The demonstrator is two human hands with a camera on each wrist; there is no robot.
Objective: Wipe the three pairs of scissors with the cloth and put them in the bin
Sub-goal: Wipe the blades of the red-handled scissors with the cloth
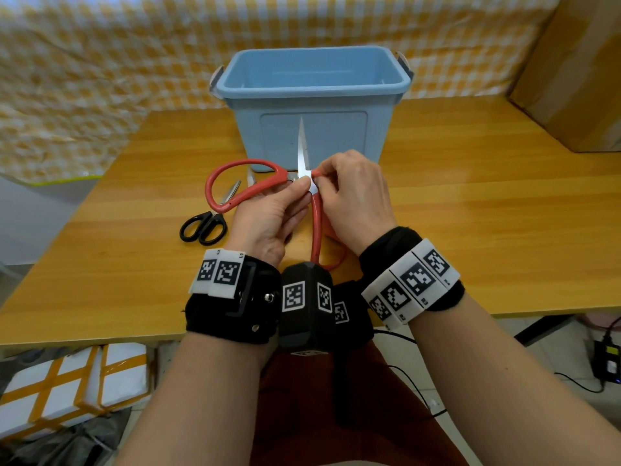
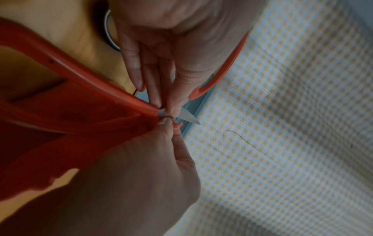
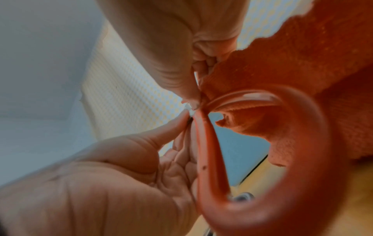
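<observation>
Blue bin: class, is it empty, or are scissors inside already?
Cannot tell fully: the blue bin's visible interior shows no scissors, but its floor is hidden.

Red handles on the big scissors [image 1: 235,183], silver blades catching white light, and an orange-red cloth [image 3: 302,52] bunched against them. Black-handled scissors [image 1: 204,226] lie on the honey-brown, wood-grained table [image 1: 470,203], a pale blue bin [image 1: 312,105] behind. Yellow-and-white check covers the backdrop sheet [image 1: 100,62]; the wrist bands [image 1: 232,297] are black with black-and-white square markers.
</observation>
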